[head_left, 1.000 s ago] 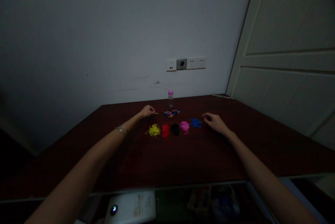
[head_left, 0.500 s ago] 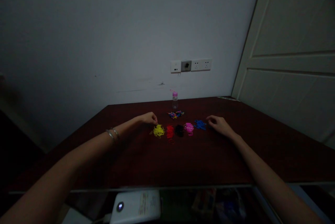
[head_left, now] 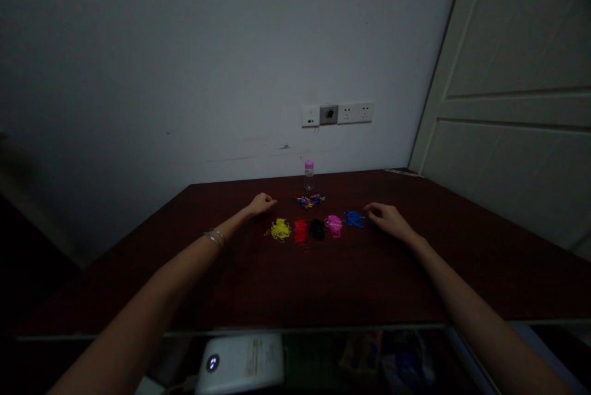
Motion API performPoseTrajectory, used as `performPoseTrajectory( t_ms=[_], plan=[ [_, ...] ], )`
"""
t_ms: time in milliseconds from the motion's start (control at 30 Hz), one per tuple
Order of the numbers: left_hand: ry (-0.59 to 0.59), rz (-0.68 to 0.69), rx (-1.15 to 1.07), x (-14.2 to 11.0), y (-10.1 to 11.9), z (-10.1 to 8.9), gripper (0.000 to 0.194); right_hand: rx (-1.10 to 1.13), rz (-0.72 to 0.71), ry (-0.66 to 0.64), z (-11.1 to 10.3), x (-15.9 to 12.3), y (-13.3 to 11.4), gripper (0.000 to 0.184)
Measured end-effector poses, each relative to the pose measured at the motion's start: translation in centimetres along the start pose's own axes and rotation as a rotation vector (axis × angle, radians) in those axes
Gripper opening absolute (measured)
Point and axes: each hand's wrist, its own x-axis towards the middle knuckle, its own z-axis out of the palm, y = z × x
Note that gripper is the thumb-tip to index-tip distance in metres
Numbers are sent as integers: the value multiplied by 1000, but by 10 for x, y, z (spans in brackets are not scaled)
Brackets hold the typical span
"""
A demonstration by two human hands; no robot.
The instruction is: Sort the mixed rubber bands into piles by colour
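Observation:
My left hand [head_left: 262, 203] is just above the table, behind the yellow rubber bands [head_left: 280, 230] and left of a mixed-colour pile [head_left: 311, 201]. Its fingertips are pinched together; whether a band is between them is too small to see. My right hand [head_left: 386, 219] rests beside the blue rubber bands [head_left: 354, 218], fingers loosely curled with the thumb apart, and nothing shows in it. Between the hands, red rubber bands [head_left: 300, 231], black rubber bands [head_left: 317, 229] and pink rubber bands [head_left: 333, 226] lie in separate heaps.
A clear bottle with a pink cap [head_left: 309, 175] stands behind the heaps on the dark red table [head_left: 277, 296]. Wall sockets [head_left: 355, 113] sit above. Under the table's front edge, a white device with a lit display [head_left: 242, 363] lies among dim items.
My left hand has moved away from the yellow heap, backward and slightly left, toward the mixed pile's level. The right hand has stayed beside the blue bands.

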Motion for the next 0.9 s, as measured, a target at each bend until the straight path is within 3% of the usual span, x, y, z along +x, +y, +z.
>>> performPoseTrajectory(
  t_ms=[267,667,900],
  plan=[
    [232,-141,12,4,-7,29,37,-1,18,0,0,0,-2,25],
    [230,-171,118,-1,-4,33,35,-100,112,-7,-5,-1,-12,25],
    [239,-163,142,-1,-5,35,36,-132,28,-45,1,20,-47,24]
  ],
)
